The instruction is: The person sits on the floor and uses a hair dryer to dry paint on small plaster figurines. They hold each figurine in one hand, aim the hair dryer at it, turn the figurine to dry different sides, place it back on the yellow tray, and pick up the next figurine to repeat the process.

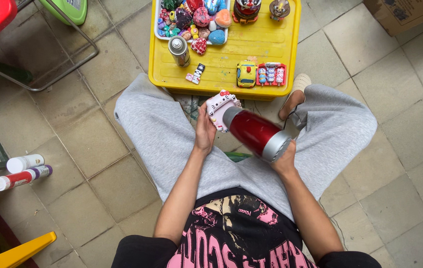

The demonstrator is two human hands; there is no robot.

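Here, left hand [204, 130] holding one figurine [220, 107], right hand [286, 160] one red dryer [254, 133]

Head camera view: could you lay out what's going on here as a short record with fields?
Left hand: holds a white cat-shaped figurine with a red bow
Right hand: grips a red hair dryer, its nozzle against the figurine
Posture: seated, grey trousers, one foot in a pale slipper
Ahead: yellow table with a spray can, a toy car and a white tray of painted figurines
Floor, left: paint bottles
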